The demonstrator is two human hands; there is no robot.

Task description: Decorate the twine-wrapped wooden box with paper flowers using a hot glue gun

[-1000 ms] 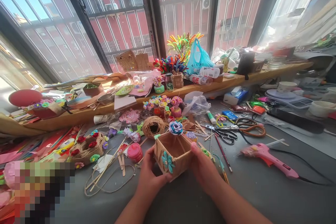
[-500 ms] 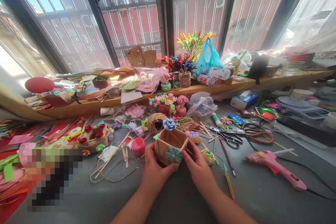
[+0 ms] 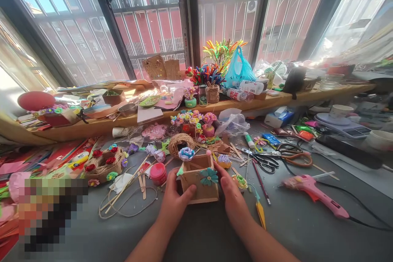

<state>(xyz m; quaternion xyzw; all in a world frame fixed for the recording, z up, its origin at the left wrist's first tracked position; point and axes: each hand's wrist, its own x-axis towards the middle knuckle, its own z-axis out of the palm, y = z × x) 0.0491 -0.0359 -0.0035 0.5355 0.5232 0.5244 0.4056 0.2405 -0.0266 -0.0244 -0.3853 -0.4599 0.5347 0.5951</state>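
Observation:
A small open-topped cardboard box (image 3: 198, 190) is between my hands at the front middle of the grey table. A teal flower (image 3: 209, 176) is on its near face, and a blue-and-white rose (image 3: 186, 154) shows at its rim. My left hand (image 3: 176, 194) grips the left side, with the thumb across the near face. Along the right side lies my right hand (image 3: 231, 190), its fingers curled behind the box and partly hidden. Left of the box stands a red-lidded jar (image 3: 158, 173); just behind it is a coil of twine (image 3: 181, 144).
On the right lie a pink glue gun (image 3: 319, 192) with its cord, black scissors (image 3: 260, 159) and a dark pencil (image 3: 261, 182). To the left sit a flower-trimmed twine basket (image 3: 106, 163) and a loop of cord. A cluttered wooden ledge (image 3: 172, 115) runs below the windows.
The box has been turned so its near face now points more squarely toward me. My left thumb has shifted onto that face, and the right hand has moved along its side.

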